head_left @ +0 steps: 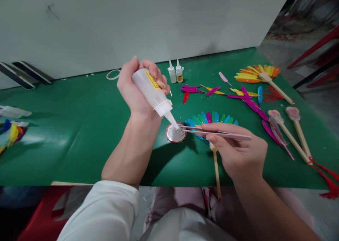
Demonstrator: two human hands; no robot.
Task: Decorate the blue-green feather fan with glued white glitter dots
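My left hand [132,89] is closed around a translucent squeeze bottle [148,87] with a yellow label, tilted so its white nozzle points down. In my right hand [238,145] I pinch pink tweezers [227,134], whose tips meet the nozzle end. Whether they grip something there is too small to tell. Just below is a round silvery dish or lid [176,136] with a red rim. A fan of blue and green feathers [209,118] with a wooden handle lies partly behind my right hand, the handle reaching past the table's front edge.
Two small white bottles [176,74] stand at the back of the green table [87,128]. Loose magenta and yellow feathers [212,91] lie to the right. Beyond are an orange-yellow feather fan [258,74] and two wooden-handled pieces [292,113] with red tassels.
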